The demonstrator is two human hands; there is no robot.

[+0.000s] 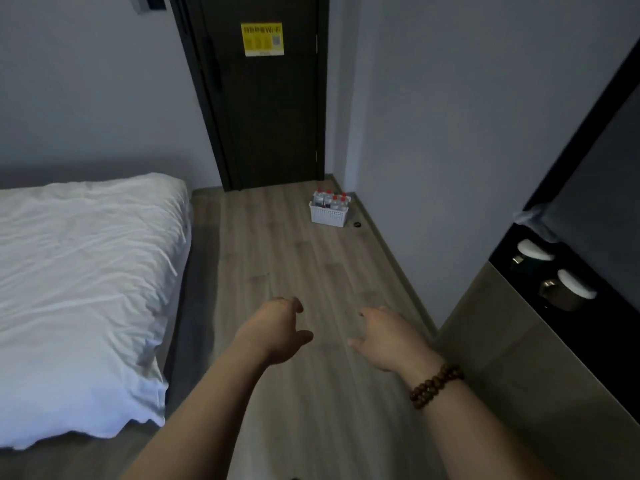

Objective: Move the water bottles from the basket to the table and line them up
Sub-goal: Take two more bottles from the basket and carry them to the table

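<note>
1 white basket [328, 215] stands on the wood floor [294, 265], well beyond the fingertips and in line with the gap between the 2 hands, close to the wall corner beside the dark door [273, 109]. The water bottles [330, 199] stand upright inside it; about 5 red caps show, though they are too small for a sure count. 1 small dark round thing [356, 224] lies on the floor just right of the basket.

Both bare forearms reach forward and down over the floor. The left hand [277, 327] is palm down, its fingers [296, 305] loosely curled and its thumb out toward the other hand, holding nothing. The right hand [386, 337] mirrors it, fingers slack and thumb pointing inward, also holding nothing. The 2 hands are near each other but apart. 1 double-looped bead bracelet [435, 386] circles the right wrist.

Left of the left hand's fingers lies 1 bed [79, 271] with white bedding. Right of the right hand's fingers is 1 counter [502, 348]; on its dark shelf stand 2 cups with white lids [575, 289]. 1 yellow notice [262, 39] is stuck on the door.
</note>
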